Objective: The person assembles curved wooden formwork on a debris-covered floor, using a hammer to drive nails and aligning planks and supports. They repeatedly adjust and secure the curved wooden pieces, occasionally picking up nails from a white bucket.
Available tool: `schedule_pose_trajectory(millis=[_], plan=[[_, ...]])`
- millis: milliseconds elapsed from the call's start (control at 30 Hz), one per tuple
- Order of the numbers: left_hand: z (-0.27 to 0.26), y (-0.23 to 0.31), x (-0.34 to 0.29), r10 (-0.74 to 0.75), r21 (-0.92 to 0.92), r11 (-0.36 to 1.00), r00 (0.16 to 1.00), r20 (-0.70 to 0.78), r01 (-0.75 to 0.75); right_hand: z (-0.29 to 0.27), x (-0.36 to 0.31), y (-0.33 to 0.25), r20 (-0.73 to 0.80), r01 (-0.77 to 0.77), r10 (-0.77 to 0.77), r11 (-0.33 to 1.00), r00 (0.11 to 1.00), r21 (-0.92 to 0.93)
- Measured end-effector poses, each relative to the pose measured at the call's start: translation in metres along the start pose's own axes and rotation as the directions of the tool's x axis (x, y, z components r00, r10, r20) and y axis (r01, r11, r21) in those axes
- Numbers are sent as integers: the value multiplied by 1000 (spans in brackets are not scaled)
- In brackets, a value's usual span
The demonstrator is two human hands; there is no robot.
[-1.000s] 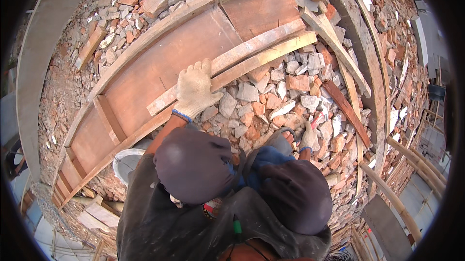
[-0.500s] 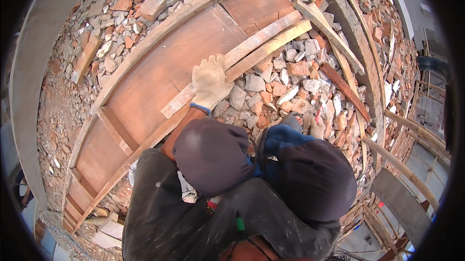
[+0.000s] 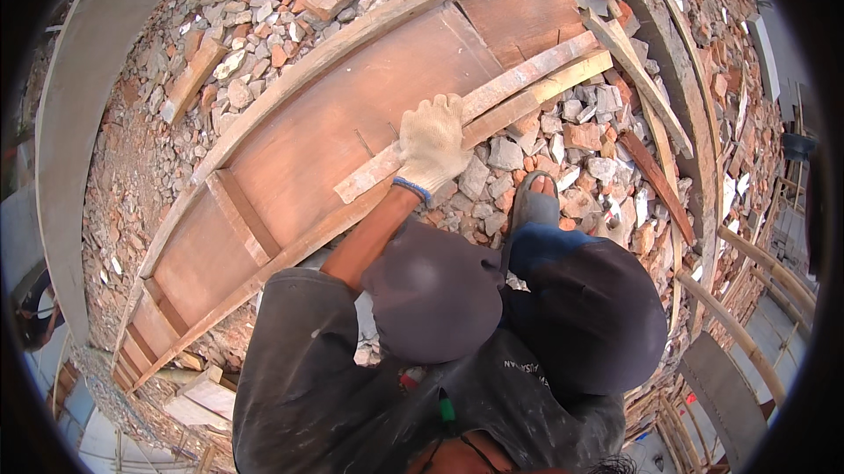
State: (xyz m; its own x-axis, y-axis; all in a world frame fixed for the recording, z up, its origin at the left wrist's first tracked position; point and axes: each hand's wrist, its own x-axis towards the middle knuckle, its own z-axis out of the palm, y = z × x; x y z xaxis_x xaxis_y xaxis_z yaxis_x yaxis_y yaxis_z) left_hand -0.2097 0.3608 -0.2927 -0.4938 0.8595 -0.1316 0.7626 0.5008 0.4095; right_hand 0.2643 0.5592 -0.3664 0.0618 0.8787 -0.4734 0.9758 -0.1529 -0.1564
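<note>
My left hand (image 3: 432, 140), in a cream knitted glove with a blue cuff, is closed over a short wooden batten (image 3: 519, 78). The batten lies along the near edge of a long panel (image 3: 352, 96) of reddish-brown sheet framed with timber. Nails (image 3: 362, 142) stick up beside the hand, and a paler wood strip (image 3: 571, 76) runs along the batten's near side. My right hand (image 3: 615, 224), also gloved, is down by the rubble beyond my right knee. The knee hides most of it, so its fingers and anything in them cannot be made out.
Broken brick and concrete rubble (image 3: 505, 154) covers the ground around the panel. My sandalled foot (image 3: 534, 201) stands on it. Loose planks (image 3: 637, 78), a reddish stick (image 3: 658, 184) and round poles (image 3: 734, 324) lie to the right. A grey board (image 3: 75, 140) curves along the left.
The view has shifted, so the panel and rubble sit further right in the picture. My left hand keeps its grip on the batten. More of my foot shows, and my right hand is still low behind the knee.
</note>
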Motion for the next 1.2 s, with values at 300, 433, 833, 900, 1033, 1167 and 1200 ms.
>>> schedule_pose_trajectory(millis=[300, 433, 833, 900, 1033, 1167, 1200], plan=[[1, -2, -5, -52, 6, 999, 998, -39, 52, 14, 30, -207, 121, 112, -385, 531, 915, 840], [10, 0, -3, -46, -6, 999, 996, -80, 46, 22, 33, -270, 289, -155, -424, 322, 859, 934], [5, 3, -2, -51, 18, 999, 997, -53, 52, 40, 67, -329, 548, -516, -435, 202, 715, 833], [4, 8, 0, -61, 19, 998, 998, -35, 61, 52, 91, -311, 582, -619, -306, -32, 754, 785], [0, 13, 4, -50, -6, 999, 998, -33, 50, 81, 104, -305, 459, -556, -456, -101, 763, 825], [-2, 9, 0, -64, 34, 997, 997, -31, 65, 62, 42, -341, 422, -448, -395, 28, 816, 893], [-1, 10, 2, -58, 38, 998, 998, -27, 59, 63, 44, -339, 399, -406, -374, 64, 837, 912]])
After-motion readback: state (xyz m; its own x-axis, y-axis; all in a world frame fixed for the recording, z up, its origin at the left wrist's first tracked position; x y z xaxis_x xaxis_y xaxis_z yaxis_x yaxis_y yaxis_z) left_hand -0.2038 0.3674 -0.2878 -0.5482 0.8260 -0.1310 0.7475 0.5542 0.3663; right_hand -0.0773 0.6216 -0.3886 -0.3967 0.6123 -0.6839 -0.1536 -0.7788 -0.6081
